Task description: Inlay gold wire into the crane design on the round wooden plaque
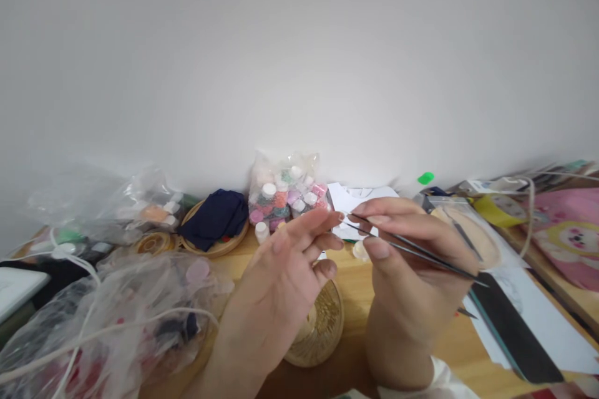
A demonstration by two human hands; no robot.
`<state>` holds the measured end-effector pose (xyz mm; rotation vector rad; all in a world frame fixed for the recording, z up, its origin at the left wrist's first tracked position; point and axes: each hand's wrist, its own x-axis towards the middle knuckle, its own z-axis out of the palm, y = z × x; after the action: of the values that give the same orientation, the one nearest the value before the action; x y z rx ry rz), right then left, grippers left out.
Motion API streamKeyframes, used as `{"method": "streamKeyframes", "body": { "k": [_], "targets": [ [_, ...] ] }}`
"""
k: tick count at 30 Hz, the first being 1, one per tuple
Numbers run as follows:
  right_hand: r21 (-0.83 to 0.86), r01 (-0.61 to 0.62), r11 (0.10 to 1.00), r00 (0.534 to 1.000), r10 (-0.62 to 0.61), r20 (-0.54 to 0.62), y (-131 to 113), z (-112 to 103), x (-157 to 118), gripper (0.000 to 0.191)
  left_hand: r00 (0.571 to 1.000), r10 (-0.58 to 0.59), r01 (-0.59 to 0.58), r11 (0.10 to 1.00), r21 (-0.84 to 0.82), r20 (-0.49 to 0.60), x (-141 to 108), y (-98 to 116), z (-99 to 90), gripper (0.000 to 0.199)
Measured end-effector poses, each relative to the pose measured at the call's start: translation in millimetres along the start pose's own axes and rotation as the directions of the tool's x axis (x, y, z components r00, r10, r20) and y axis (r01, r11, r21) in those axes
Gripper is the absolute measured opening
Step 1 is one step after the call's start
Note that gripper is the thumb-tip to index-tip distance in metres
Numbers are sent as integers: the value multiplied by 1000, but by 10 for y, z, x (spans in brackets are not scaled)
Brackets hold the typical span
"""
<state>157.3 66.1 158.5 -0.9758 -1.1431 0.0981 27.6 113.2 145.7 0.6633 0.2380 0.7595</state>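
Note:
Held between thumb and fingers of my right hand (421, 262) is a pair of dark tweezers (412, 245). Their two prongs stand apart, with the tips pointing left. My left hand (281, 287) is raised opposite, its fingers reaching toward the tweezer tips and its thumb apart from the index finger. A tiny pale spot shows by the left index fingertip, too small to name. Under the hands sits a round gold-patterned disc (330, 324), partly covered by my left hand. Behind the hands, a small cream-coloured round thing (360, 251) rests on the table.
Clear bags of small capped bottles (285, 193) stand against the wall. Left are a hoop with dark blue cloth (215, 218), a crumpled plastic bag (116, 324) and white cables. Right lie a black phone-like slab (519, 330), paper sheets (561, 318) and a pink pouch (566, 237).

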Motion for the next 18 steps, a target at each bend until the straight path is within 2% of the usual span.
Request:
{"method": "streamKeyframes", "body": {
  "k": [3,6,8,11,15,18],
  "targets": [
    [74,2,997,998,2,-55,23,50,-23,14,997,-46,53,992,-114,61,13,22,5,33],
    [151,18,988,996,-5,-85,25,89,-68,13,980,-63,123,938,-324,188,35,22,15,39],
    [196,35,980,999,-29,-37,7,91,-97,16,957,-29,162,880,-447,289,45,2,27,43],
    [259,55,964,995,-75,66,-17,83,-121,20,921,40,191,823,-536,388,54,-38,47,45],
    [236,147,961,986,-161,44,4,106,-132,20,926,57,183,798,-574,374,55,-57,68,43],
    [140,174,975,978,-188,91,23,94,-148,24,951,-17,190,822,-537,309,50,-53,67,32]
  ]
}}
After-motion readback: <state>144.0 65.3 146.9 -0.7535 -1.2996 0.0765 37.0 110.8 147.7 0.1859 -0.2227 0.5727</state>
